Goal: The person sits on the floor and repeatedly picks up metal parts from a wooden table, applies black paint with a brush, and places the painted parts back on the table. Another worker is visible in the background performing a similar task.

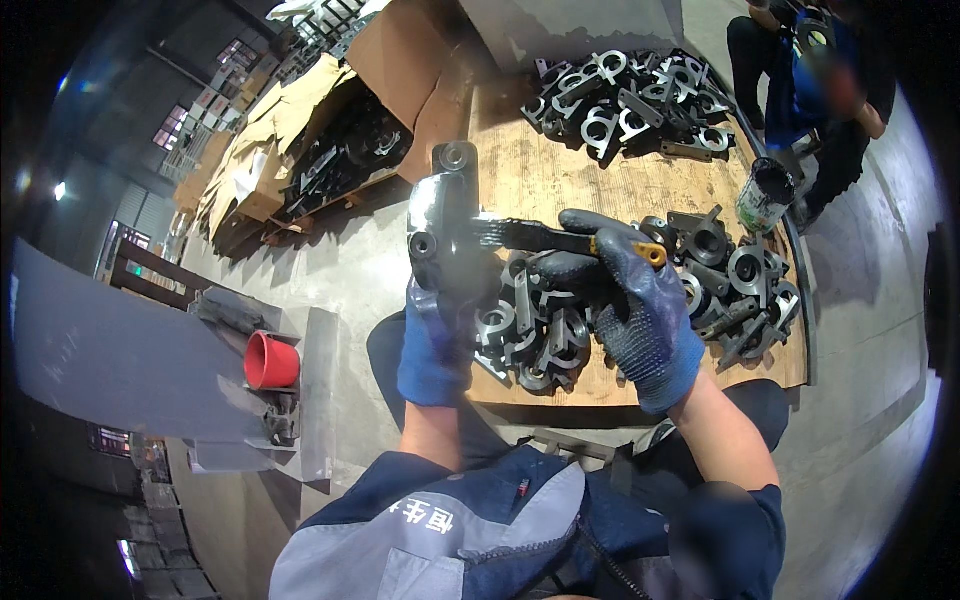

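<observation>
In my gloved left hand (437, 330) is a metal bracket (447, 205), held upright, with a hole at its top end and another lower on its side. A blur covers part of the bracket and of that hand. My gloved right hand (640, 315) is closed round the handle of a paintbrush (545, 237) with a yellow handle end. The brush's dark bristles point left and meet the bracket's right side. Below the brush, a pile of dark metal brackets (535, 330) lies on the wooden tabletop (540, 180).
More brackets lie in a far heap (630, 105) and a right-hand heap (740, 275). An open paint can (766, 195) stands at the table's right edge. To the left are a red bucket (271, 360) and a large carton of parts (400, 60). A person (815, 90) sits at far right.
</observation>
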Demonstrator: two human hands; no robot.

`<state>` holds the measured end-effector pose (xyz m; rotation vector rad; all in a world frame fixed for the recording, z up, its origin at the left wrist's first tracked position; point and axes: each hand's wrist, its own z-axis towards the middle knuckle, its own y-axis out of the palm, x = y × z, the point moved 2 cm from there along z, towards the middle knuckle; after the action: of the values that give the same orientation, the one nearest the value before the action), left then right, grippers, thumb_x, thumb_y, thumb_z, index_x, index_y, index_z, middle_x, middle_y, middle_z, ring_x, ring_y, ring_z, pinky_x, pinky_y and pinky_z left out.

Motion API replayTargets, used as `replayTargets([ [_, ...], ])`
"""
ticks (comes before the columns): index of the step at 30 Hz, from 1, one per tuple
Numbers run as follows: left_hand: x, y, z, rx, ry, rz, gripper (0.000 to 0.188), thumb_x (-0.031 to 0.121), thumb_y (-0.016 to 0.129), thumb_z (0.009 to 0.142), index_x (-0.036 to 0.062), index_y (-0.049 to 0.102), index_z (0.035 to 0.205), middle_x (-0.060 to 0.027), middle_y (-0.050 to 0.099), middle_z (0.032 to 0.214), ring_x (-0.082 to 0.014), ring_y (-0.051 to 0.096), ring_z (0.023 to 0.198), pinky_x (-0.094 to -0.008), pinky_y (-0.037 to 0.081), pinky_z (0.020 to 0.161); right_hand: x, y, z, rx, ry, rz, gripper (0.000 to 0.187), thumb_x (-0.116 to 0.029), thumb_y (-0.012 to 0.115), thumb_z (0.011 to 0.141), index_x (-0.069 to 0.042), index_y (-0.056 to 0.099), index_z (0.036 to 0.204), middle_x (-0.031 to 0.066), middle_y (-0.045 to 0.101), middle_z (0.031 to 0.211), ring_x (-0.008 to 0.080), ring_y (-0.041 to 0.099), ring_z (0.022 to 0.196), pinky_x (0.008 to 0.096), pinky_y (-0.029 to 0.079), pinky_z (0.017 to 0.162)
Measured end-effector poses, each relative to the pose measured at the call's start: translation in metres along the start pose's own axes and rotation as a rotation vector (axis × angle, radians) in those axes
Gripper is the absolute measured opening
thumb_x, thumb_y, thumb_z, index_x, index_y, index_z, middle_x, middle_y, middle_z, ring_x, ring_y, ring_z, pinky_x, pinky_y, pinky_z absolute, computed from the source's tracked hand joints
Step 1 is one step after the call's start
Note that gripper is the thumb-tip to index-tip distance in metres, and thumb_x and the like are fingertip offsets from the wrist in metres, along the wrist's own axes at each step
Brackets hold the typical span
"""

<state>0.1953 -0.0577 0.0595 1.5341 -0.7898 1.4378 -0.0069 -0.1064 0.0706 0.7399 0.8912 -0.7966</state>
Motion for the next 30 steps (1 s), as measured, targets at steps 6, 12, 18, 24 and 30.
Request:
replayTargets([
  [6,-0.005,0.007,0.001,0.001,0.087,0.067,0.033,0.003,0.066,0.085,0.0052,0.055,0.116,-0.0051,0.060,0.090,-0.0131,0.055,0.070,-0.0257,0.044,0.060,0.014,0.004,0.001,0.060,0.158,0.408,0.041,-0.026,0.057,0.096,0.003,0.056,0.124,0.0144,0.067,0.106,0.0185,0.067,0.095,0.0307,0.056,0.081],
  [12,-0.003,0.010,-0.004,0.028,0.057,0.165,0.028,0.005,0.068,0.085,0.0042,0.058,0.111,-0.0044,0.060,0.086,-0.0134,0.056,0.069,-0.0257,0.045,0.060,0.010,0.008,0.009,0.152,0.447,0.673,0.044,-0.030,0.057,0.096,0.003,0.055,0.126,0.0140,0.067,0.106,0.0182,0.066,0.095,0.0297,0.056,0.081],
  [18,-0.005,0.013,0.004,0.046,-0.018,-0.002,0.023,0.007,0.067,0.087,0.0032,0.060,0.108,-0.0037,0.060,0.085,-0.0123,0.056,0.069,-0.0256,0.045,0.061,0.007,0.006,0.005,0.093,0.407,0.663,0.043,-0.029,0.055,0.097,0.002,0.053,0.128,0.0148,0.067,0.108,0.0192,0.066,0.099,0.0297,0.055,0.084],
  [24,-0.013,0.003,0.007,-0.004,0.076,0.059,0.025,0.007,0.066,0.089,0.0038,0.059,0.112,-0.0038,0.061,0.087,-0.0122,0.056,0.071,-0.0259,0.046,0.064,0.014,0.008,0.006,0.072,0.327,0.589,0.045,-0.031,0.055,0.097,0.001,0.052,0.129,0.0139,0.065,0.113,0.0177,0.063,0.104,0.0292,0.054,0.085],
  [30,-0.014,0.003,0.006,-0.053,0.073,0.107,0.026,0.008,0.065,0.090,0.0038,0.058,0.115,-0.0042,0.062,0.090,-0.0117,0.057,0.073,-0.0247,0.047,0.065,0.009,0.009,0.007,0.023,0.324,0.602,0.053,-0.036,0.054,0.097,0.001,0.047,0.134,0.0135,0.064,0.116,0.0173,0.062,0.107,0.0284,0.051,0.090],
])
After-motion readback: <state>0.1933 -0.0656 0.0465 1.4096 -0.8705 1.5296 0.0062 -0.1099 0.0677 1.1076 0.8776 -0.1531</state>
